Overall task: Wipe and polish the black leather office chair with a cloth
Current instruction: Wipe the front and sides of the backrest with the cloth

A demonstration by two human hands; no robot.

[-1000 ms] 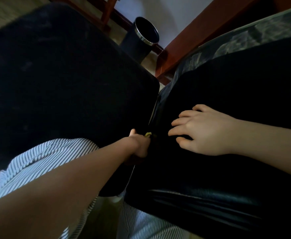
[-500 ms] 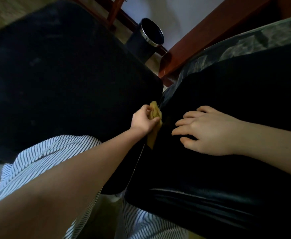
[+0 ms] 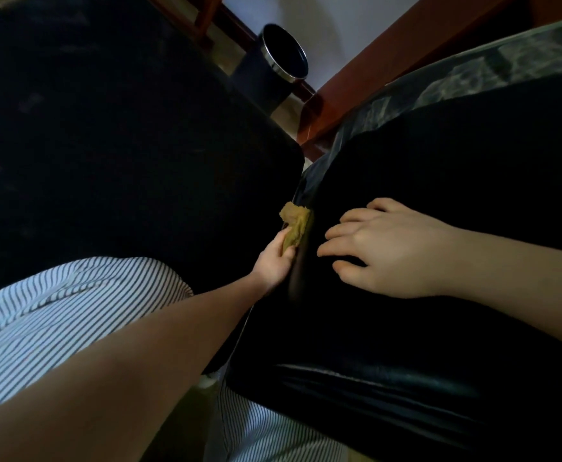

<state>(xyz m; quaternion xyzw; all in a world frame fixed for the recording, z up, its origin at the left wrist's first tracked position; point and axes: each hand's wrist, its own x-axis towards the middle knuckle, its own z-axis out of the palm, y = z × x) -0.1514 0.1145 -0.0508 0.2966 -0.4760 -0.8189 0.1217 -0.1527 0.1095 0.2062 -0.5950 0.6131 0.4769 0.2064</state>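
Right now L hand (image 3: pixel 274 261) pinches crumpled mustard cloth (image 3: pixel 295 226) at centre, against edge of glossy black leather chair (image 3: pixel 439 345); R hand (image 3: pixel 384 250) rests on it, fingers loose, at 3 o'clock. Steel-rimmed bin (image 3: pixel 256 78) at 12 o'clock.

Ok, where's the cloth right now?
Head view, centre: the yellow cloth is gripped in the left hand at the left edge of the black leather cushion, just left of the right hand resting on it.
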